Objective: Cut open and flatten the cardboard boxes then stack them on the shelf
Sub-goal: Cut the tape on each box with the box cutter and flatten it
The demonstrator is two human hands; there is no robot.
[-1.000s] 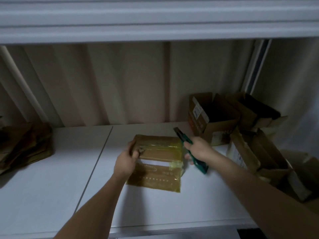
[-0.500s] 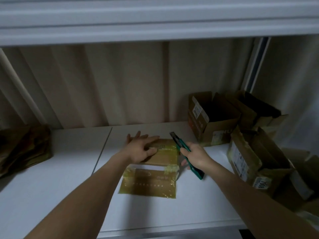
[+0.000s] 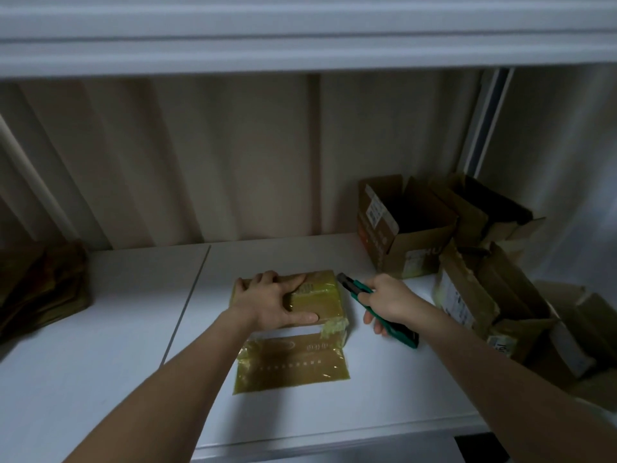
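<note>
A small cardboard box point(image 3: 320, 297) wrapped in yellowish tape lies on the white shelf point(image 3: 117, 345), with one flap point(image 3: 293, 365) folded out flat toward me. My left hand point(image 3: 277, 304) presses down on the box top with spread fingers. My right hand point(image 3: 387, 300) grips a green utility knife point(image 3: 359, 290) just right of the box, its dark tip pointing at the box's far right corner.
Several open cardboard boxes point(image 3: 404, 228) crowd the right end of the shelf, reaching toward the front edge. A dark pile of flattened cardboard point(image 3: 40, 289) lies at the far left. An upper shelf board point(image 3: 300, 38) hangs overhead.
My left hand went from gripping the box's left side to lying flat on its top. The box settled down on the shelf. The knife hand stayed close beside it.
</note>
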